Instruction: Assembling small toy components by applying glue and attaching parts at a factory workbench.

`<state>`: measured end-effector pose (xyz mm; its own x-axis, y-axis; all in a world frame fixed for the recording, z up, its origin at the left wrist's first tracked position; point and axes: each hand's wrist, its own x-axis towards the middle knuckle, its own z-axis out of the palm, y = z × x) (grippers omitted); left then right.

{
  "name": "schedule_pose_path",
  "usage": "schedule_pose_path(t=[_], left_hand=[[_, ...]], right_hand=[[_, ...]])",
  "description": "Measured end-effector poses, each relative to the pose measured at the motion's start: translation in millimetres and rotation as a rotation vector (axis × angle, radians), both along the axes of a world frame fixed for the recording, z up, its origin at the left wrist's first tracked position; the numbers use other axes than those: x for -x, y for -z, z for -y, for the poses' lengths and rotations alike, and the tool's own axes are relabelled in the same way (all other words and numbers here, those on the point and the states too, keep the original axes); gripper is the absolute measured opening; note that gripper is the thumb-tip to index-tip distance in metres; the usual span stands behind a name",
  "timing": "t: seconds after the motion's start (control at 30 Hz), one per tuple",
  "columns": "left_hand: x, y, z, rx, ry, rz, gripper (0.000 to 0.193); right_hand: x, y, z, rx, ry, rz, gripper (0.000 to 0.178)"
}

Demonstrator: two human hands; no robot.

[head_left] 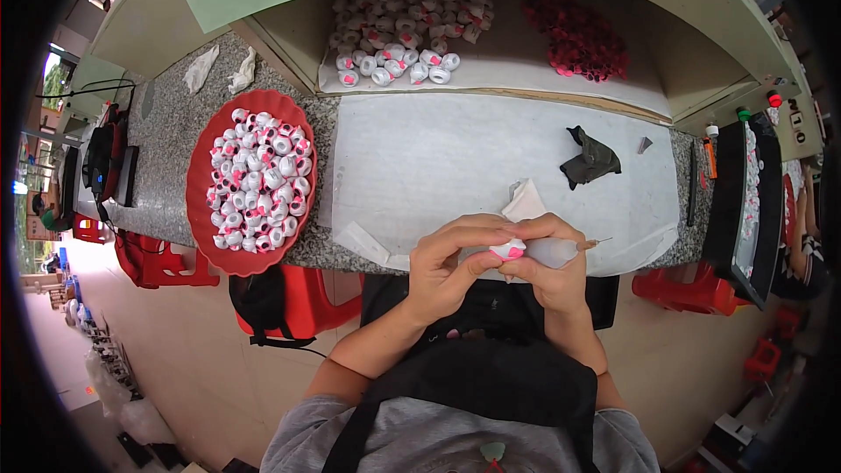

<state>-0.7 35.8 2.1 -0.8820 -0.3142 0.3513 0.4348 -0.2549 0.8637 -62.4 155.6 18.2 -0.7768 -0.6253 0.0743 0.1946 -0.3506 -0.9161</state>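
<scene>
White-and-pink piece (508, 250) pinched at four o'clock

At nine o'clock, a red scalloped tray (198, 188) holds similar pieces (272, 177). At four, the left hand (442, 271) pinches the piece; the right hand (559, 286) grips a translucent needle-tipped bottle (553, 253).

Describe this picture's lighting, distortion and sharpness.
Head view: fisheye bending arches the upper edge of the shelf, and the corners go black; head view: the white sheet is bright, the shelf's interior dim, its red pieces merging in shade; head view: glare pales the floor at left; head view: left hand and right hand look fairly sharp.
</scene>
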Motion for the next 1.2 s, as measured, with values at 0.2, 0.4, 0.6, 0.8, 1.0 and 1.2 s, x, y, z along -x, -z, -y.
schedule_pose_path(t=[0.2, 0.4, 0.6, 0.8, 1.0, 1.2], left_hand=[[0.2, 0.3, 2.5, -0.039, 0.030, 0.012, 0.015], [-0.4, 2.3, 3.8, -0.067, 0.066, 0.049, 0.016], [0.4, 0.2, 10.0, -0.096, 0.157, 0.109, 0.019], [-1.3, -0.4, 10.4, -0.040, 0.140, 0.099, 0.024], [-1.4, -1.3, 6.3, -0.095, 0.118, 0.103, 0.027], [-3.0, 2.2, 1.8, -0.067, 0.051, 0.086, 0.027]], right_hand=[[-0.9, 0.8, 0.7, 0.007, 0.008, 0.008, 0.024], [-0.7, 1.4, 0.8, 0.021, 0.015, 0.030, 0.024], [0.1, 4.1, -1.4, 0.040, -0.003, 0.105, 0.026], [1.0, -0.1, 1.0, -0.036, -0.018, 0.074, 0.027], [-1.6, 2.2, 1.8, -0.050, -0.013, 0.036, 0.028], [-6.6, 5.5, 5.7, 0.008, 0.046, 0.075, 0.027]])
